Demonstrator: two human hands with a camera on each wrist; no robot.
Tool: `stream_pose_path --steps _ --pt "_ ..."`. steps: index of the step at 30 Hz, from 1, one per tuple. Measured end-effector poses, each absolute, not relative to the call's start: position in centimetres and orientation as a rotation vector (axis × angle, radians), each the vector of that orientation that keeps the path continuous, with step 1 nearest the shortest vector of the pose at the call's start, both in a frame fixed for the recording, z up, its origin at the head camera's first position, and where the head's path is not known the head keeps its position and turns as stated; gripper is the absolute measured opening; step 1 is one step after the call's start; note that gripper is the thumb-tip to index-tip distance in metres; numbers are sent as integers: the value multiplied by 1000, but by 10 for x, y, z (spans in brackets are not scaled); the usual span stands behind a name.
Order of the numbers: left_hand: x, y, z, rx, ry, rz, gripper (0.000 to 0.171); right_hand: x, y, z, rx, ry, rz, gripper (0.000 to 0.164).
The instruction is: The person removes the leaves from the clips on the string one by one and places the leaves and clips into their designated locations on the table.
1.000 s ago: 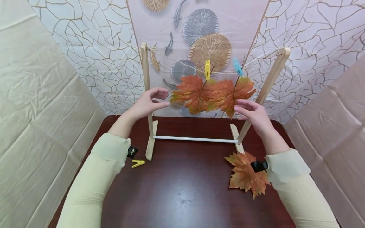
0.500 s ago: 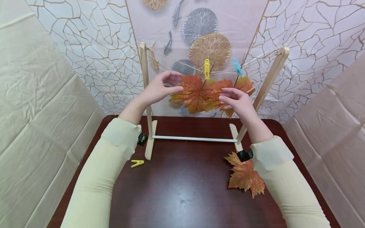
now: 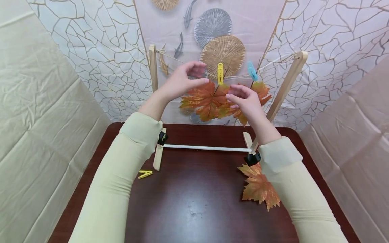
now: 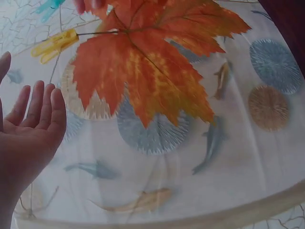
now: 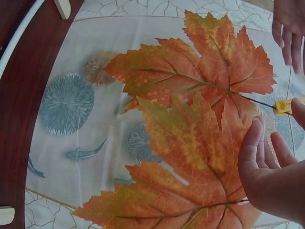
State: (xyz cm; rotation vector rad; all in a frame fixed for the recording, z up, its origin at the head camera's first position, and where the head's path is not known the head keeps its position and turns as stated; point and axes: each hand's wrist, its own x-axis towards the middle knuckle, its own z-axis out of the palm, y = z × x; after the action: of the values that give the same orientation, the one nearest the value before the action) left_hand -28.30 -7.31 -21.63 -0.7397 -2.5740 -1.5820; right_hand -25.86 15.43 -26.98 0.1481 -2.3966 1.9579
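Two orange maple leaves hang by their stems from a string (image 3: 238,77) between wooden posts. A yellow clothespin (image 3: 220,74) clips the left leaf (image 3: 206,104); a light blue clothespin (image 3: 252,71) clips the right leaf (image 3: 262,91). My left hand (image 3: 186,80) is raised at the left leaf's upper edge, its fingers loosely bent around nothing. In the left wrist view its fingers stand apart from the yellow clothespin (image 4: 55,45). My right hand (image 3: 245,100) overlaps the right leaf in the head view, fingers relaxed, just below the yellow clothespin and holding nothing.
A third maple leaf (image 3: 259,188) lies on the dark red table (image 3: 194,202) by the right forearm. Another yellow clothespin (image 3: 145,174) lies at the left. A white rod (image 3: 206,147) joins the stand's feet. Patterned cloth (image 3: 214,27) hangs behind.
My left hand has risen and moved right, toward the yellow clothespin. My right hand has moved left and up across the right leaf. The hanging leaves keep their places.
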Motion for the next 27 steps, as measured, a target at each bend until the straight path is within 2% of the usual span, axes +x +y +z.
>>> stream_pose_path --steps 8,19,27 --pt "-291 -51 -208 -684 -2574 -1644 52 -270 139 -266 148 -2376 1991 55" --pt "-296 -30 -194 -648 -2632 -1509 54 -283 129 -269 155 -2431 1912 54" --pt "-301 -20 -196 -647 -2652 -1494 47 -285 125 -269 122 -2424 1879 46"
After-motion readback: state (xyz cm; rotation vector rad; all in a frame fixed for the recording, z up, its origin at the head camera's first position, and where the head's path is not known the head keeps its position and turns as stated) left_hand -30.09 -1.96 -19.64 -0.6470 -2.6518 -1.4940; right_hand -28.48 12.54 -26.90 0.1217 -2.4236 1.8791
